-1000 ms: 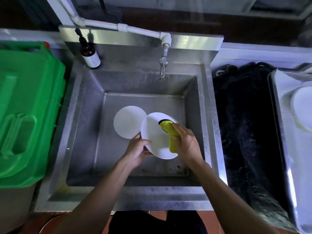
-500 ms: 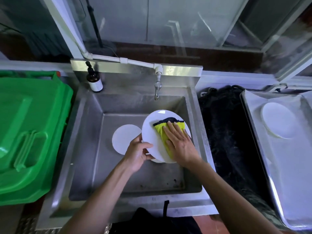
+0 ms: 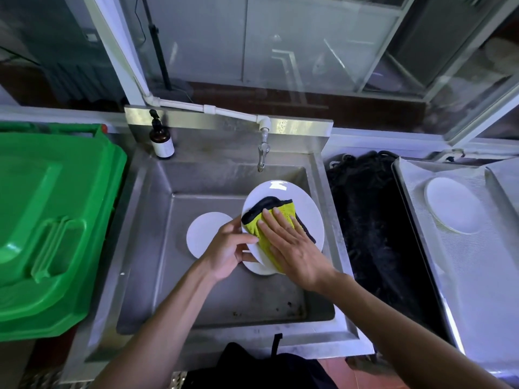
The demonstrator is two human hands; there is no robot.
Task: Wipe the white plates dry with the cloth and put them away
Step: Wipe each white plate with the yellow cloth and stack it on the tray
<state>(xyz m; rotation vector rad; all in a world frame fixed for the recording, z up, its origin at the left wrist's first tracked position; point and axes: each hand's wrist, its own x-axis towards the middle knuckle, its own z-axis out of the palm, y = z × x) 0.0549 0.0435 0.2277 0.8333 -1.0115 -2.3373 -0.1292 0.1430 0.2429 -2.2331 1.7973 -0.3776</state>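
Your right hand's fingers (image 3: 276,220) are flat and straight now, pressing the yellow cloth (image 3: 266,234) onto the face of the white plate (image 3: 306,209). A second ago that same hand had the cloth bunched up in a pinch, so you've gone from dabbing to a proper full-palm wipe. Your left hand (image 3: 227,248) has its thumb and fingers clamped on the plate's left rim, holding it tilted above the sink (image 3: 157,248). The plate also sits higher and more toward you than it did. A second plate (image 3: 205,234) lies flat on the sink floor, probably still wet, though I can't tell from here. Another one sits on the tray (image 3: 449,262) off to the right, well apart, so that's likely where this goes once dry.
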